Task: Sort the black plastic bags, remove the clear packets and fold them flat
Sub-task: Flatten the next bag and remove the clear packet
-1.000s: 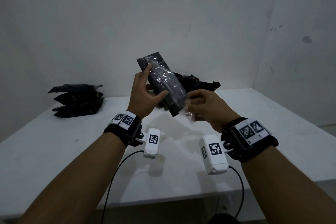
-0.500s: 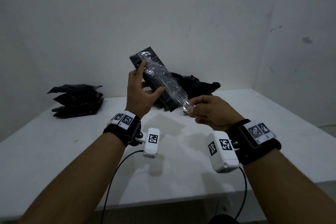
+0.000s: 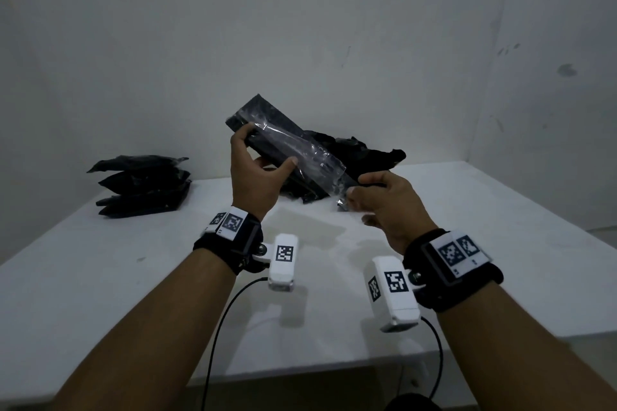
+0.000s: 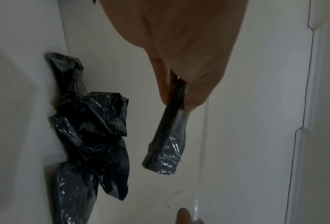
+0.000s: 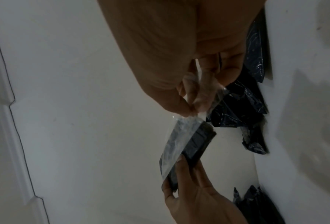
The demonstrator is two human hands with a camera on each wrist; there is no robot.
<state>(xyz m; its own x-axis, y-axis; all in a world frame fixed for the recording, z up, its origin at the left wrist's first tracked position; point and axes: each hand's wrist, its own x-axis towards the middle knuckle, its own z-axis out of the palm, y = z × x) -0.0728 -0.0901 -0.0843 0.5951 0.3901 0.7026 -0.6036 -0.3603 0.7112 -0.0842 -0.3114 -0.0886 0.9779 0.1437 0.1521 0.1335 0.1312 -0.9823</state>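
Observation:
My left hand (image 3: 263, 157) grips a flat folded stack of black plastic bags (image 3: 267, 117) held tilted above the white table (image 3: 100, 277). A clear packet (image 3: 300, 150) sleeves the stack and reaches down to the right. My right hand (image 3: 359, 192) pinches the packet's lower end between thumb and fingers. In the left wrist view the fingers (image 4: 179, 84) clamp the dark stack (image 4: 168, 136). The right wrist view shows the clear packet (image 5: 181, 131) stretched from my right fingertips (image 5: 187, 106) to the black stack (image 5: 194, 145).
A crumpled heap of loose black bags (image 3: 350, 150) lies at the table's back centre, behind my hands. A neat pile of folded black bags (image 3: 143, 187) sits at the back left. White walls close the corner behind and to the right.
The left hand has lifted the stack up and to the left. The right hand has drawn the clear packet down and right, so more of the black stack stands bare at its upper end.

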